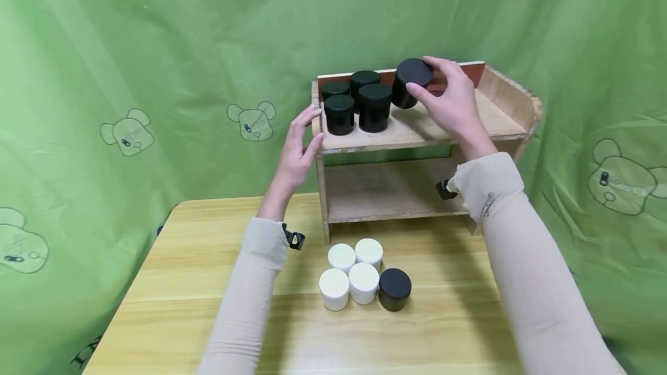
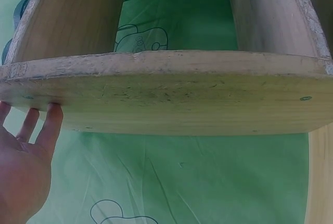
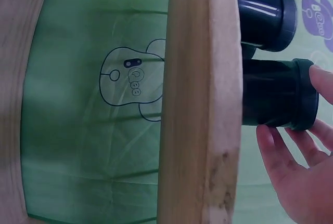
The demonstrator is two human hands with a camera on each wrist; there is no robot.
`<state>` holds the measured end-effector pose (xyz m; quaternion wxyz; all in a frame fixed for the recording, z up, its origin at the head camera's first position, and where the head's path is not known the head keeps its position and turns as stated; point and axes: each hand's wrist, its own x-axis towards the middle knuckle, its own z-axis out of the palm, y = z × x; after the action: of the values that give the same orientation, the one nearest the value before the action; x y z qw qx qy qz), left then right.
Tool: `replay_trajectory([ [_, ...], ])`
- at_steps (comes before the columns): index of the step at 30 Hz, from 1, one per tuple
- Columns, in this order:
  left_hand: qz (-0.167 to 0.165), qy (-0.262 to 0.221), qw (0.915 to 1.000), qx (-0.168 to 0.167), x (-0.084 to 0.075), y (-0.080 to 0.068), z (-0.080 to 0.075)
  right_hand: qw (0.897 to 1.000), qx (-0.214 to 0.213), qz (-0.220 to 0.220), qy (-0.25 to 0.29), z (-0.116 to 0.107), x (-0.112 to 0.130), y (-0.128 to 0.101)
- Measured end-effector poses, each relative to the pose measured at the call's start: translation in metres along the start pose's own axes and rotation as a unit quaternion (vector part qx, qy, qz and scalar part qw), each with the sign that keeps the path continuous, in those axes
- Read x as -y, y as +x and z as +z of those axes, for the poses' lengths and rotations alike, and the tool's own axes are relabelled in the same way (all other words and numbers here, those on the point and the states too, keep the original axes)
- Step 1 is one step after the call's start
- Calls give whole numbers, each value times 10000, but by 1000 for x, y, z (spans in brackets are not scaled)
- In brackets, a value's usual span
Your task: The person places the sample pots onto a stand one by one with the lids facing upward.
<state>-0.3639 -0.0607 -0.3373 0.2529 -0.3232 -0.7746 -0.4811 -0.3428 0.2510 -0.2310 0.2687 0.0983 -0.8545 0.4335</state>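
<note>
Near edge of the tabletop (image 1: 208,328): four white jars (image 1: 350,275) clustered together, one black jar (image 1: 394,289) touching the group on its right side. Both sleeves reach forward past them.

Behind them, a two-tier wooden shelf (image 1: 417,132) stands on the tabletop. Lower tier holds nothing visible.

Left hand (image 1: 299,152): fingers straight, holds nothing, fingertips (image 2: 49,117) against the left end of the top board. Wrist view confirms contact at the board edge.

Right hand (image 1: 452,103): fingers curled round the lid end of a tilted black jar (image 1: 410,82), which is over the top tier, just right of the others. Wrist view shows its base at the shelf board.

Four more black jars (image 1: 356,103) stand upright at the top tier's left end, packed close. Green printed cloth (image 1: 156,45) behind everything.
</note>
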Motion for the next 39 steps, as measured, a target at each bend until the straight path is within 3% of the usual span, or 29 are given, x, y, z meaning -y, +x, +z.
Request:
replay_trajectory([
  [19, 25, 96, 9999, -32, -2, -1, 2, 9965, 420, 497, -520, 18, -8, 28],
  [39, -11, 41, 10000, -3, -1, 0, 2, 9938, 676, 492, -735, 26, -16, 38],
])
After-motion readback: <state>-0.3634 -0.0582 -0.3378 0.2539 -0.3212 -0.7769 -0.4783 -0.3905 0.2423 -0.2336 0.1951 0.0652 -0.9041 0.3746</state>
